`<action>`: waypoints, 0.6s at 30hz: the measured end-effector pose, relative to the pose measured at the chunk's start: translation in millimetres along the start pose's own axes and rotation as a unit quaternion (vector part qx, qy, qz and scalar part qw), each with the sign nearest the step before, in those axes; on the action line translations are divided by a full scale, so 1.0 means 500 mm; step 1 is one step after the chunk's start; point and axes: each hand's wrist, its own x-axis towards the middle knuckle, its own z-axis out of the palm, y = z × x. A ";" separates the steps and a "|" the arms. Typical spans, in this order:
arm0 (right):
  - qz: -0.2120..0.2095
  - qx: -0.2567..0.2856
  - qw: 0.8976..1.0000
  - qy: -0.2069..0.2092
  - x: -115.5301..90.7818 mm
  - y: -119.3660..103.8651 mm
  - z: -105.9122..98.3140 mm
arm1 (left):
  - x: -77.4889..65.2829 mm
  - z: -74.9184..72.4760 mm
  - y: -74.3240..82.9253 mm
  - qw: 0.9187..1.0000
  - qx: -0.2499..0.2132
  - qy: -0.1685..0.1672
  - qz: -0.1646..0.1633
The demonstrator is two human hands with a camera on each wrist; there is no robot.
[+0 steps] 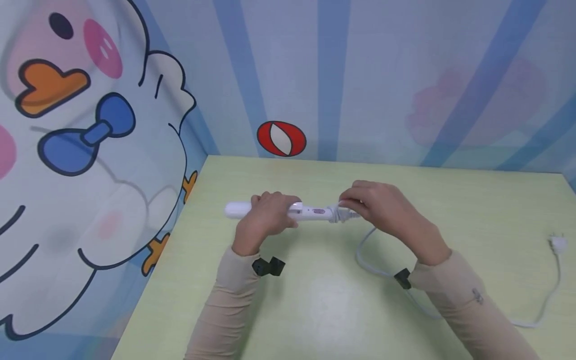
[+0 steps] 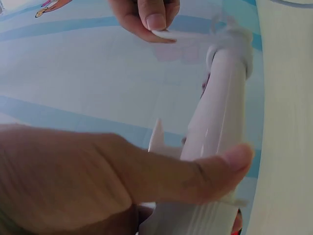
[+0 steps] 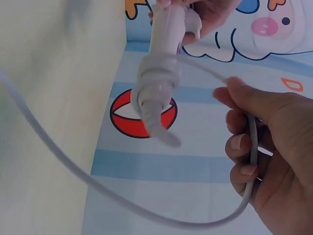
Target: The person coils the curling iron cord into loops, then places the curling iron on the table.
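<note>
Iron point(image 1: 306, 215): centre of head frame, lying left to right, cord point(image 3: 183, 225) looped round its handle end. Left hand point(image 1: 268, 215) closed round the body, thumb across it; probably bracing against the cord's pull. Right hand point(image 1: 382, 207), right of centre: fingers curled, cord pinched between thumb and forefinger and running on through the palm, presumably to control slack. Plug point(image 1: 559, 243) lies on table point(image 1: 315, 310), far right of frame. No brand legible; any marking on the oval button point(image 1: 319, 211) too small to read.
</note>
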 end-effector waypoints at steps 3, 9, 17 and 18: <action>-0.004 0.031 1.000 -0.002 0.002 0.011 -0.002 | 0.000 -0.001 -0.005 0.999 0.009 -0.020 0.032; 0.010 0.104 0.994 -0.021 0.002 0.030 -0.001 | -0.004 -0.007 -0.010 0.996 0.008 -0.043 0.080; 0.033 0.214 0.976 -0.031 0.003 0.050 0.012 | -0.013 -0.017 -0.012 0.990 -0.017 -0.060 0.124; 0.035 0.230 0.972 -0.034 0.002 0.051 0.014 | -0.014 -0.017 -0.012 0.989 -0.019 -0.061 0.131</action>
